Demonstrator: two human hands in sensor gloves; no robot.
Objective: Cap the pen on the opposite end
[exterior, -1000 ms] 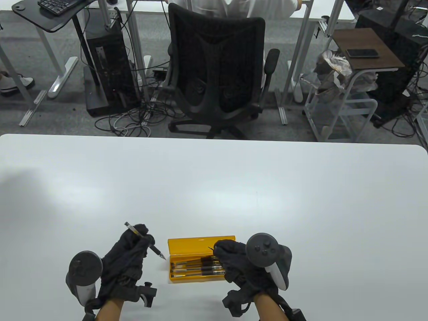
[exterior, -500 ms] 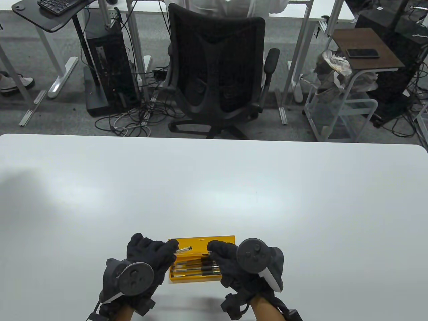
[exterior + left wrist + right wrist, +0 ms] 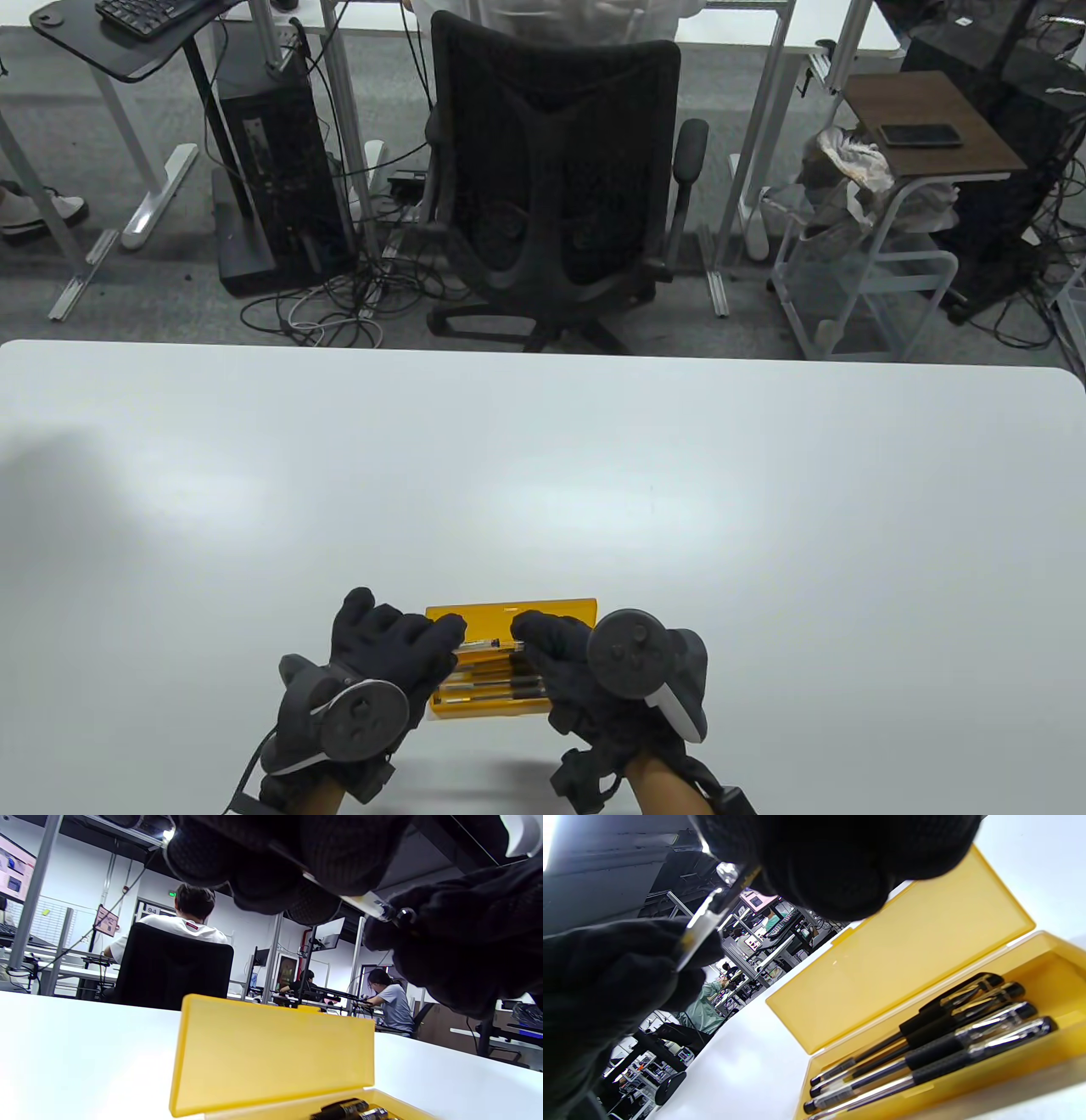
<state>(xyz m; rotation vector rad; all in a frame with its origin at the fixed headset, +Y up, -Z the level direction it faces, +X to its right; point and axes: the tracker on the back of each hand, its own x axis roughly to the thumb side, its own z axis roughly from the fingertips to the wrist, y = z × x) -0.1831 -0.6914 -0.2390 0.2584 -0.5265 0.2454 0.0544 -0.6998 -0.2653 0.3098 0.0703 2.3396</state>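
Note:
A clear-barrelled pen is held level over the open yellow case, between both hands. My left hand grips its left part. My right hand pinches at its right end, where a dark cap is mostly hidden in the fingers. In the left wrist view the barrel runs from my left fingers to the right hand. In the right wrist view the barrel runs from the left hand up to my right fingers.
Several black pens lie side by side in the case's tray, its lid standing open behind. The white table stretches ahead. A black office chair stands beyond the far edge.
My left hand swung the pen from upright at the left to level over the case. Both hands closed in until the pen's end met my right fingers.

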